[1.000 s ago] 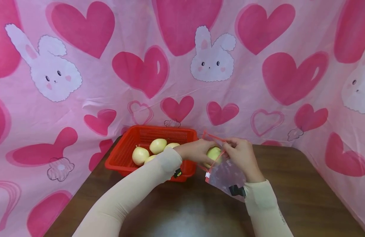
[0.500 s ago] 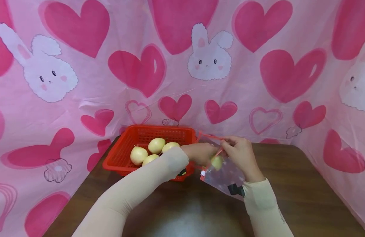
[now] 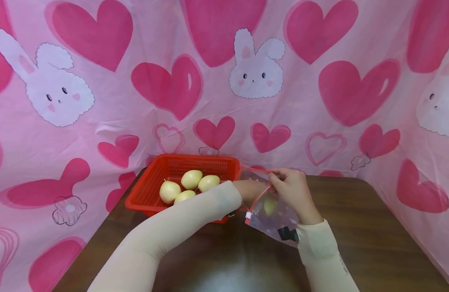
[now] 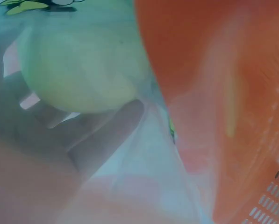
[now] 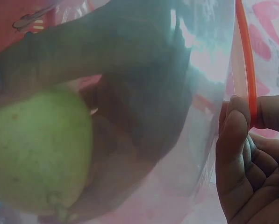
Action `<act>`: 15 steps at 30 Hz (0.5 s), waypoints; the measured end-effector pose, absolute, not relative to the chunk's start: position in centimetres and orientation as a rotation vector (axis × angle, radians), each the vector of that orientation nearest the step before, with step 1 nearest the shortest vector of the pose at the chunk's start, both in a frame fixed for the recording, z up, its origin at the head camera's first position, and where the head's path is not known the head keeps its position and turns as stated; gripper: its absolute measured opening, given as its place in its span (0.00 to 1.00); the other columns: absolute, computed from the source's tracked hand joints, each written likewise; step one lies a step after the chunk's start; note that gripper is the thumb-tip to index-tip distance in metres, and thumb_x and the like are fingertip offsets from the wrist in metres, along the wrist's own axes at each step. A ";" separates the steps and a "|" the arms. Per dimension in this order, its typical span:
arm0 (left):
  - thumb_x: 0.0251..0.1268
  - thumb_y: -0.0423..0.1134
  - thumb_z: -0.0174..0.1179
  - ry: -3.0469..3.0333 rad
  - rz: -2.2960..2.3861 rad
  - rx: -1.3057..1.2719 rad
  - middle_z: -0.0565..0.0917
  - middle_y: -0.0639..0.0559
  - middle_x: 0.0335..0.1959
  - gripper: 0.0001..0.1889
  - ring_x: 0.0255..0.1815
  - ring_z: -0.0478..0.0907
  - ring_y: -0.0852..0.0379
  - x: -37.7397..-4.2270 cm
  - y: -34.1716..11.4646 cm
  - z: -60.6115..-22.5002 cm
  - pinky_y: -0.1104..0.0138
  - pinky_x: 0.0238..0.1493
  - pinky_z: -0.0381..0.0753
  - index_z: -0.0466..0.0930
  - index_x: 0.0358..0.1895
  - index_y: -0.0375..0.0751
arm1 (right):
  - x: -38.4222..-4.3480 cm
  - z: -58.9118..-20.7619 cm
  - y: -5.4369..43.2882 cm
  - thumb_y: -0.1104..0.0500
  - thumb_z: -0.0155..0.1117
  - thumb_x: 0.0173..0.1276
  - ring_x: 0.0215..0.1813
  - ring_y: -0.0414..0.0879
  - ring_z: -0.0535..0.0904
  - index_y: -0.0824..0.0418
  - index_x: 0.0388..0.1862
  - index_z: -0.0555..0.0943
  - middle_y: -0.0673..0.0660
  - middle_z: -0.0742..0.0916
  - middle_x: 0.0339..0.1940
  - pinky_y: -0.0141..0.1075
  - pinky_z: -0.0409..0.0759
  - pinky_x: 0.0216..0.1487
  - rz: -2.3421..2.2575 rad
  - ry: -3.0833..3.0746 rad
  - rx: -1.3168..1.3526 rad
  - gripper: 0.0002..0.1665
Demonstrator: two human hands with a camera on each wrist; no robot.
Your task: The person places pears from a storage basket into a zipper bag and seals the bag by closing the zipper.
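One green pear [image 5: 39,149] sat inside the clear slider bag [image 3: 264,223], right of the red basket [image 3: 148,207]. Only the wrist views showed the left hand [image 3: 251,191] curled round it; the right hand [image 3: 293,192] pinched the bag's rim. The pear had gone deeper.

A yellow-green fruit [image 5: 36,149] is inside a clear, red-edged bag [image 3: 265,224], its mouth open
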State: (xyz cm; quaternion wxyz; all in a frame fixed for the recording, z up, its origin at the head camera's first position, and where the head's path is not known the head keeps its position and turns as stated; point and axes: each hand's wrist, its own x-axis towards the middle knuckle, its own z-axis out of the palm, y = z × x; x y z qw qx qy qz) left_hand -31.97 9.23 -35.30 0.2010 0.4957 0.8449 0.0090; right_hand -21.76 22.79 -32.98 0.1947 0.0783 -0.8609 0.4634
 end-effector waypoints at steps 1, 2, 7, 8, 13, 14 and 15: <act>0.55 0.45 0.71 2.359 0.023 1.360 0.82 0.60 0.32 0.17 0.38 0.78 0.65 -32.2 9.5 -35.6 0.73 0.42 0.78 0.81 0.49 0.52 | -21.7 -33.0 22.8 0.60 0.63 0.68 0.22 0.46 0.81 0.65 0.45 0.86 0.55 0.86 0.26 0.37 0.82 0.27 1.298 -2.414 0.218 0.12; 0.55 0.44 0.71 2.353 0.026 1.343 0.82 0.58 0.32 0.16 0.38 0.79 0.64 -32.5 9.8 -35.8 0.74 0.41 0.78 0.82 0.48 0.51 | -21.7 -33.0 22.8 0.60 0.63 0.68 0.22 0.46 0.82 0.65 0.45 0.86 0.55 0.86 0.26 0.37 0.82 0.27 1.300 -2.412 0.219 0.12; 0.54 0.49 0.72 2.332 0.039 1.354 0.81 0.60 0.36 0.20 0.41 0.76 0.68 -37.1 11.9 -40.9 0.78 0.41 0.76 0.81 0.50 0.55 | -21.6 -33.0 22.9 0.60 0.63 0.68 0.21 0.46 0.81 0.65 0.45 0.86 0.54 0.86 0.24 0.37 0.82 0.25 1.270 -2.402 0.233 0.12; 0.55 0.51 0.71 2.334 0.039 1.346 0.80 0.61 0.37 0.20 0.42 0.75 0.70 -38.2 12.3 -42.2 0.79 0.41 0.75 0.80 0.51 0.57 | -21.6 -33.0 22.9 0.60 0.62 0.67 0.21 0.46 0.81 0.64 0.45 0.86 0.54 0.86 0.24 0.37 0.81 0.25 1.269 -2.403 0.230 0.12; 0.61 0.46 0.67 2.448 0.159 1.155 0.80 0.58 0.37 0.17 0.43 0.76 0.63 -36.5 12.5 -41.6 0.72 0.44 0.77 0.81 0.53 0.54 | -21.5 -33.0 22.9 0.59 0.62 0.68 0.21 0.46 0.81 0.63 0.45 0.86 0.54 0.86 0.25 0.38 0.82 0.25 1.282 -2.420 0.218 0.13; 0.61 0.44 0.66 2.455 0.223 1.112 0.80 0.57 0.36 0.15 0.42 0.76 0.61 -35.0 12.0 -40.0 0.71 0.42 0.79 0.81 0.51 0.52 | -21.5 -33.0 22.9 0.59 0.62 0.68 0.21 0.46 0.81 0.63 0.45 0.86 0.54 0.86 0.25 0.38 0.82 0.25 1.287 -2.422 0.216 0.13; 0.61 0.43 0.66 2.461 0.290 1.044 0.80 0.55 0.35 0.14 0.40 0.76 0.58 -33.4 11.5 -38.4 0.68 0.40 0.80 0.82 0.50 0.50 | -21.5 -32.9 23.0 0.59 0.62 0.68 0.21 0.46 0.81 0.63 0.46 0.86 0.54 0.86 0.25 0.38 0.82 0.25 1.286 -2.424 0.218 0.13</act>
